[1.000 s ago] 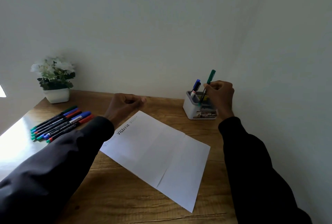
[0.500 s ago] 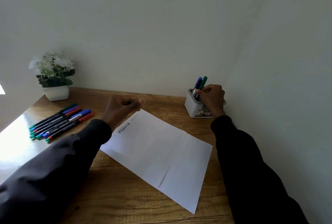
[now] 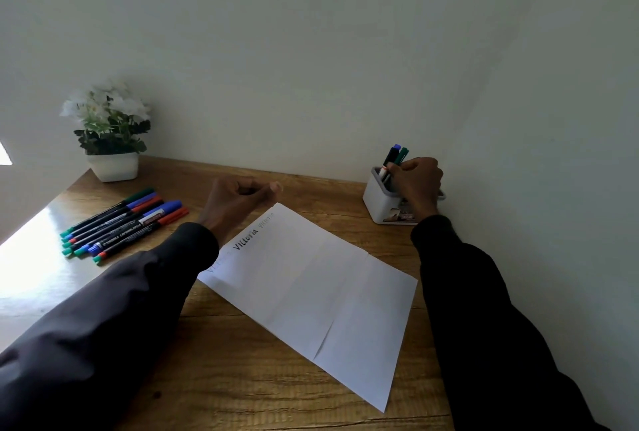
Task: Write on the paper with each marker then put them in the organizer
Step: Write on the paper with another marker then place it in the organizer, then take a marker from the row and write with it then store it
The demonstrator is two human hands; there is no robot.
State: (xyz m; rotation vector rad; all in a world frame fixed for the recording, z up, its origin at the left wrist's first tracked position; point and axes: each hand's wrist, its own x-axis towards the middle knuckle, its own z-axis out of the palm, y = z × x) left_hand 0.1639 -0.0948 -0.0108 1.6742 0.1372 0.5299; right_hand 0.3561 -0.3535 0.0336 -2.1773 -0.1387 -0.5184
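Note:
A white paper (image 3: 311, 285) with "Victoria" written near its top corner lies slanted on the wooden desk (image 3: 224, 378). The white organizer (image 3: 375, 199) stands at the back right against the wall. A blue-capped marker (image 3: 393, 153) and a green marker (image 3: 403, 154) stand upright in it. My right hand (image 3: 416, 183) rests over the organizer's rim, its fingertips pinched on the green marker's lower barrel. My left hand (image 3: 238, 204) is a loose fist at the paper's top corner, holding nothing. Several more markers (image 3: 121, 223) lie in a row at the left.
A small white pot with white flowers (image 3: 110, 140) stands at the back left corner. Walls close the desk at the back and along the right side, right behind the organizer. Bright sunlight glares on the desk's left edge.
My right hand lowered the green marker from above the organizer down into it, beside the blue one. The left hand stayed by the paper's corner.

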